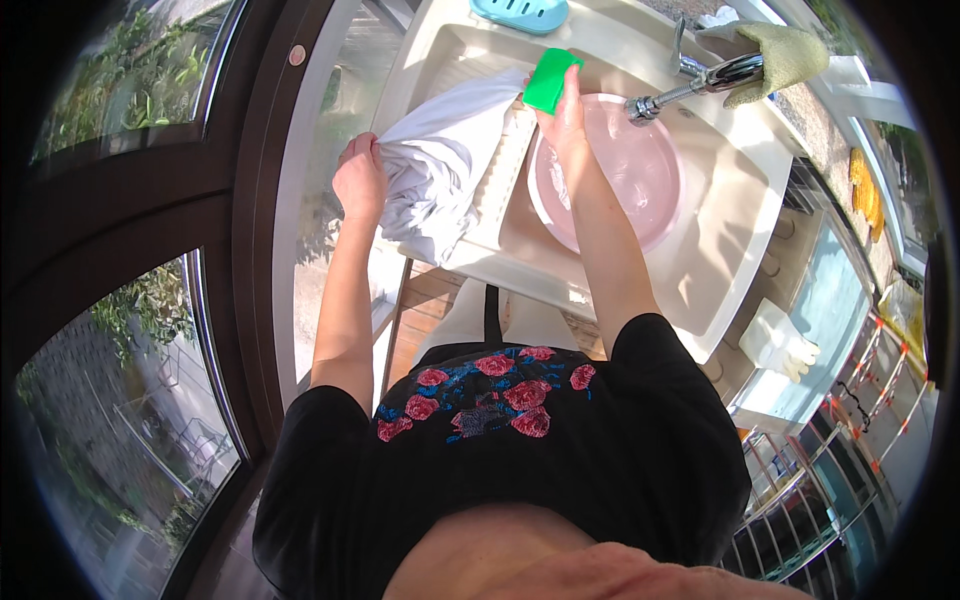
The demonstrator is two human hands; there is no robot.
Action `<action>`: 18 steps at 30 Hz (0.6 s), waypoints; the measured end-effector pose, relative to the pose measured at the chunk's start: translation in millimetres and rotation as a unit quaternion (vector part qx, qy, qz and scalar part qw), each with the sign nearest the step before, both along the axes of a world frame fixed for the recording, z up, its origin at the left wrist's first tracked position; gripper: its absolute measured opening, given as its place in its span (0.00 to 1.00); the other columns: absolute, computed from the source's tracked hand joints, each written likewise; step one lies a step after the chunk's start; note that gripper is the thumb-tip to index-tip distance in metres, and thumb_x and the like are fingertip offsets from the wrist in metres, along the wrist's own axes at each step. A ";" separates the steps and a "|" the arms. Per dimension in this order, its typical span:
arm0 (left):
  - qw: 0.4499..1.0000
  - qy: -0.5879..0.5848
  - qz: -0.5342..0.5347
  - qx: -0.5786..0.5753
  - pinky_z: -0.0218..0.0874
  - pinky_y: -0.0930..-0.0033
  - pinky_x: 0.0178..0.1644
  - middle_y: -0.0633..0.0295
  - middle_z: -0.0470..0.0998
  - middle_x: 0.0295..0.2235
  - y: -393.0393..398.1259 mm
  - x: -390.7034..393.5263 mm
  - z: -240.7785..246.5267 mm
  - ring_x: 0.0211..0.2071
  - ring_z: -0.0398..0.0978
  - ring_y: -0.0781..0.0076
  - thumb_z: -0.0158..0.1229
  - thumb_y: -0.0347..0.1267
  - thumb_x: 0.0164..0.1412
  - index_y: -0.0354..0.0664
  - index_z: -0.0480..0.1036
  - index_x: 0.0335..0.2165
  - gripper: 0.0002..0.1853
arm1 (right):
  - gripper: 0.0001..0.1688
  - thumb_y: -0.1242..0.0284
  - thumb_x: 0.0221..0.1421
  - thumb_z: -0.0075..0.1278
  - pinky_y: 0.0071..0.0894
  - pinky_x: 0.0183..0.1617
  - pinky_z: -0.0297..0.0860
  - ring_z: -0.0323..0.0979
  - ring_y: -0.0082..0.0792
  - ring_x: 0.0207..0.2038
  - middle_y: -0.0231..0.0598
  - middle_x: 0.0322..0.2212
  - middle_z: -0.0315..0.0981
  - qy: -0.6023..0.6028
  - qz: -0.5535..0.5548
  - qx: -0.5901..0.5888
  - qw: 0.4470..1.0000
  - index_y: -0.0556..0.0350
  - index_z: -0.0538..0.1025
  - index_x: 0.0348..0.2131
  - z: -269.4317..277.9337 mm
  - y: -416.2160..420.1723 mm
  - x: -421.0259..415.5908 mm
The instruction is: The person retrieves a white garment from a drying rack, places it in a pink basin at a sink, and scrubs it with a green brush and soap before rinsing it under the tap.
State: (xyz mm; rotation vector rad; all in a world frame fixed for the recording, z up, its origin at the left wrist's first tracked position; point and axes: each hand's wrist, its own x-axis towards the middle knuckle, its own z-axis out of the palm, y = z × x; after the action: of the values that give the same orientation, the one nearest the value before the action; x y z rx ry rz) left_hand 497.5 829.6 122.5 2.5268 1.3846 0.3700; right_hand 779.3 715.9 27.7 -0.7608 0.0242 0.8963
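My left hand grips the left edge of a white cloth, which lies bunched and partly spread over the ribbed washboard at the sink's left side. In my right hand is a bright green block, most likely laundry soap, held at the cloth's upper right corner. Beside my right forearm, a round pink basin with water in it sits in the sink bowl.
A chrome faucet reaches over the basin, with a pale green cloth draped on it. The blue soap dish rests on the sink's far rim. Right of the sink are a light blue surface and a wire rack. A dark-framed window stands left.
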 end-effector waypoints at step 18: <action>0.974 0.046 -0.217 0.053 0.60 0.56 0.49 0.56 0.76 0.37 -33.4 24.9 -12.0 0.44 0.72 0.56 0.51 0.29 0.57 0.45 0.71 0.35 0.06 | 0.31 0.45 0.55 0.44 0.53 0.56 0.53 0.62 0.44 0.49 0.43 0.45 0.67 -0.686 0.181 -0.563 0.425 0.15 0.62 0.59 -30.6 44.4 -2.2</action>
State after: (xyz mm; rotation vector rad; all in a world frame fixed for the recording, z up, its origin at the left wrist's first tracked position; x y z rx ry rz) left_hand 522.4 796.2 110.5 2.8677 0.8155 0.2472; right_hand 777.1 760.3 -2.9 -2.7245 -1.1722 0.2311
